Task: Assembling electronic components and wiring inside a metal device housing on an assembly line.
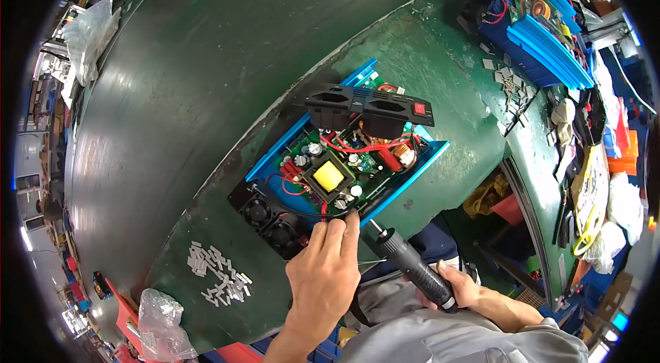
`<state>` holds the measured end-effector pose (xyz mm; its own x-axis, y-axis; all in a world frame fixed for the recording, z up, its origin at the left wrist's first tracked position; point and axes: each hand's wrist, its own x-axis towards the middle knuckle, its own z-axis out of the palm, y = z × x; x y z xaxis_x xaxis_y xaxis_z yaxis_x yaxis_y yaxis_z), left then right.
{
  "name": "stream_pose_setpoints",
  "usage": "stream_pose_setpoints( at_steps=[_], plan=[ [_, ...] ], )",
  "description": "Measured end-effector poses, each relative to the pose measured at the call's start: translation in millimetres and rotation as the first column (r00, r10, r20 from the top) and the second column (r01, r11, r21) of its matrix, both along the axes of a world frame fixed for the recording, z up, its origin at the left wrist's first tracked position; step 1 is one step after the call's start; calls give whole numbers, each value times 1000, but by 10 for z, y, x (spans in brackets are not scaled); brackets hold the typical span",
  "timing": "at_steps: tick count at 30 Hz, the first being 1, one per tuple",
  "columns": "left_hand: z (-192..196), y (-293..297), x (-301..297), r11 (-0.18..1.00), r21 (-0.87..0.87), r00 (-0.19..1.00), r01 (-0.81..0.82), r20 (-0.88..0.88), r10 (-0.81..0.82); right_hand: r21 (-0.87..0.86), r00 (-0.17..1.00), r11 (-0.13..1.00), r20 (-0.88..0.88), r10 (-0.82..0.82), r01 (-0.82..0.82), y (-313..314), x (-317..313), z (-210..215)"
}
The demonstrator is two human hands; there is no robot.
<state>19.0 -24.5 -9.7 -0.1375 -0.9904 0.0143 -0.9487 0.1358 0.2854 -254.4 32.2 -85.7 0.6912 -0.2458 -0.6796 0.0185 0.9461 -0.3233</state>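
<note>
An open blue metal casing (404,183) lies on the green bench, with a circuit board inside. A yellow-topped transformer (328,176), capacitors and red wires show on that board. Across the far end leans a black end panel (344,110) with a red switch; a black panel with two fans (257,213) sits at the near left end. My left hand (323,273) has its fingers closed at the casing's near edge, by a red wire; what they pinch is hidden. Just right of it, my right hand (459,286) grips a black electric screwdriver (416,268), its bit pointing toward the casing.
Small pale strips (218,273) lie scattered at lower left, near a clear plastic bag (163,325). More blue casings with wiring (546,26) stand at far right, beside loose metal pieces (512,88). Scissors with yellow handles (586,239) and other bags crowd the right edge.
</note>
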Motion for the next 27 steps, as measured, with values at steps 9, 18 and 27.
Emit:
stream_pose_setpoints(
  at_steps=[9,18,27],
  plan=[
    [-83,119,174,868,-345,913,-356,-327,245,-649,871,689,-488,-51,-323,-112,-486,-20],
    [-289,122,464,517,343,149,-784,-705,694,-775,638,546,-601,-482,-317,-1314,-384,579],
    [-409,407,73,492,-663,809,-564,-562,169,-783,900,-466,-271,-341,-412,-1891,769,1086]
  ],
)
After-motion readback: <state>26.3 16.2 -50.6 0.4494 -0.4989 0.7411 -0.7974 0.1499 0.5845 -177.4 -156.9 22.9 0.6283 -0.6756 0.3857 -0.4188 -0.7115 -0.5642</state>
